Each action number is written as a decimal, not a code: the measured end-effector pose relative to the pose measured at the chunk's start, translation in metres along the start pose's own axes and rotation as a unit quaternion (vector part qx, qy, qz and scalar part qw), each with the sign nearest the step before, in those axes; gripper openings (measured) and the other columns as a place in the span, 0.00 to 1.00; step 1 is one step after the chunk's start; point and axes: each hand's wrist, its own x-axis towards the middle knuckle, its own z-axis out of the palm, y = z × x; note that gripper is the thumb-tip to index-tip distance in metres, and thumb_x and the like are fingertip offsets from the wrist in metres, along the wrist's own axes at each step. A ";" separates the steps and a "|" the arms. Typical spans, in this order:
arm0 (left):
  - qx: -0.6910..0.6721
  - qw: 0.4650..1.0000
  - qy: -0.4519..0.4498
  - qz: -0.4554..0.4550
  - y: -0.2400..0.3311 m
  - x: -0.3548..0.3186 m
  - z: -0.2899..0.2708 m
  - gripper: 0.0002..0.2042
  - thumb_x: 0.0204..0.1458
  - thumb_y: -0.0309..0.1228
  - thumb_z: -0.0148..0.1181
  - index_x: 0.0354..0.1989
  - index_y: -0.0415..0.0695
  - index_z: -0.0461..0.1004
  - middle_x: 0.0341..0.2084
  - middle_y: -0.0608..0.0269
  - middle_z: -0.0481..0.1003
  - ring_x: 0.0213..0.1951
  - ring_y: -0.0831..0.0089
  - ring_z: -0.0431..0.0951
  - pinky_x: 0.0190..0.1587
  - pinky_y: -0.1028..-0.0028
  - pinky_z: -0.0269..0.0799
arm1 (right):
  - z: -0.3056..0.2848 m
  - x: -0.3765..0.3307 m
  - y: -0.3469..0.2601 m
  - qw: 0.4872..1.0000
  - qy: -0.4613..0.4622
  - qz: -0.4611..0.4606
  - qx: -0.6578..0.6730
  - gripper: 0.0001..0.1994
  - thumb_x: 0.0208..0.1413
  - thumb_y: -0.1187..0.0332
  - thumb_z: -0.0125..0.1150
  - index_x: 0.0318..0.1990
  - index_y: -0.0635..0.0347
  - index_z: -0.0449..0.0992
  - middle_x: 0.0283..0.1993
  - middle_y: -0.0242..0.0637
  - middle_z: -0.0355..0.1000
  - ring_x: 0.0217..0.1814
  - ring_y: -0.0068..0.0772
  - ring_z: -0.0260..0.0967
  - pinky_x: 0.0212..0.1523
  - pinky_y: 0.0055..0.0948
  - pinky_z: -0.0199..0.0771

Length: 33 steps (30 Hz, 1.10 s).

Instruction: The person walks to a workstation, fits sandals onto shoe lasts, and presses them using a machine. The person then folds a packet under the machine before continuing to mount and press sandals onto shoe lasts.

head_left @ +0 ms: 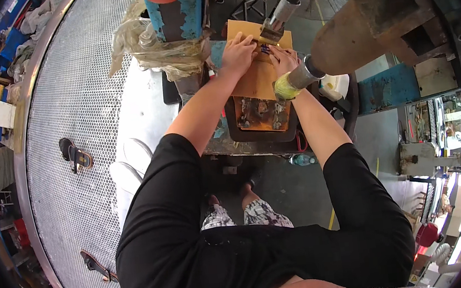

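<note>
Hands press a tan sheet (257, 74): left hand (238, 53) spread flat, right hand (283, 59) fingers curled.

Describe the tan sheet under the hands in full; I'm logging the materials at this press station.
The tan sheet looks like flat cardboard or thin board, plain yellow-brown and roughly rectangular. It lies on the press bed beneath the metal ram, its near edge overhanging a rusty orange plate. The left hand presses flat on its left part, the right hand on its right, around a small dark blue piece at mid-sheet.
</note>
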 end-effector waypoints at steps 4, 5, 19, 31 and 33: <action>0.035 0.997 -0.045 -0.043 0.002 -0.003 -0.004 0.16 0.52 0.41 0.57 0.48 0.53 0.75 0.57 0.69 0.68 0.62 0.61 0.60 0.58 0.58 0.58 | -0.001 -0.004 0.002 0.999 0.035 0.011 0.004 0.19 0.50 0.58 0.62 0.51 0.44 0.77 0.53 0.24 0.73 0.54 0.36 0.64 0.57 0.39 0.61; 0.023 0.996 -0.050 -0.067 0.003 -0.004 -0.005 0.16 0.52 0.42 0.57 0.49 0.53 0.75 0.57 0.70 0.68 0.62 0.61 0.60 0.58 0.58 0.58 | -0.002 -0.005 0.001 0.998 0.060 0.031 0.019 0.19 0.49 0.58 0.63 0.51 0.46 0.77 0.52 0.26 0.74 0.53 0.38 0.64 0.56 0.38 0.62; -0.028 0.989 0.009 -0.147 0.006 0.000 -0.005 0.13 0.49 0.42 0.60 0.45 0.59 0.79 0.59 0.61 0.65 0.64 0.50 0.55 0.61 0.54 0.53 | 0.030 0.007 0.070 0.997 0.044 0.033 0.053 0.15 0.56 0.65 0.56 0.52 0.43 0.76 0.57 0.40 0.64 0.56 0.41 0.63 0.55 0.36 0.62; -0.016 0.985 0.037 -0.170 -0.003 -0.011 0.009 0.11 0.48 0.38 0.61 0.41 0.66 0.81 0.55 0.59 0.66 0.60 0.48 0.60 0.57 0.54 0.60 | 0.035 -0.009 0.058 0.988 0.020 0.082 0.130 0.15 0.54 0.65 0.58 0.51 0.45 0.77 0.55 0.41 0.67 0.55 0.42 0.65 0.55 0.35 0.65; -0.052 0.984 0.094 -0.145 -0.001 -0.001 0.016 0.08 0.46 0.39 0.62 0.35 0.62 0.81 0.53 0.59 0.69 0.58 0.48 0.63 0.56 0.53 0.61 | 0.044 -0.011 0.081 0.940 0.054 0.109 0.318 0.14 0.56 0.65 0.58 0.49 0.45 0.78 0.56 0.40 0.68 0.54 0.41 0.67 0.54 0.33 0.66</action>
